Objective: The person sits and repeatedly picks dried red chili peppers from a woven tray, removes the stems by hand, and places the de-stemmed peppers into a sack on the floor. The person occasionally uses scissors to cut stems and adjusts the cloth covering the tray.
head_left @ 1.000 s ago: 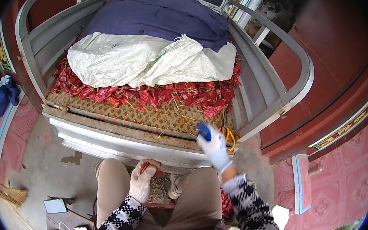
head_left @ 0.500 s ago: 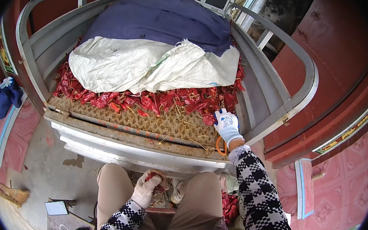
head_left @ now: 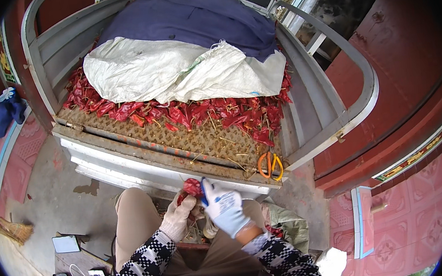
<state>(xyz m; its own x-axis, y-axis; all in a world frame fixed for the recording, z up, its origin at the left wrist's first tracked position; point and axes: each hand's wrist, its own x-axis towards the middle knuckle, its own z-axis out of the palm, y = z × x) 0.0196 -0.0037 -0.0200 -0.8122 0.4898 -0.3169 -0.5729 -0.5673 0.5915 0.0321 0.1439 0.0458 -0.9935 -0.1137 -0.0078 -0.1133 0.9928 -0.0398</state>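
My left hand (head_left: 178, 219), in a cream knit glove, is closed over my lap around dried red chili peppers, which show partly between its fingers. Close beside it, my right hand (head_left: 225, 207) wears a white and blue coated glove. Its thumb and fingers grip a wrinkled dark red chili pepper (head_left: 193, 187) just above the left fingers. Beyond my knees, a pile of dried red chilies (head_left: 126, 111) lies on the cart's rusty bed (head_left: 178, 138). Orange-handled scissors (head_left: 265, 167) rest at the bed's right front corner; their blades are hard to make out.
A white woven sack (head_left: 139, 74) and a dark blue cloth (head_left: 187, 20) cover the pile. Metal side rails (head_left: 356, 64) flank the cart. A small wooden table (head_left: 82, 249) with a phone stands at lower left, near a broom (head_left: 15, 229). Sacks (head_left: 289, 222) lie beside my right leg.
My right hand has come back from the chilies at the bed's right edge to my lap, bringing a chili beside my left hand. The scissors now show fully.
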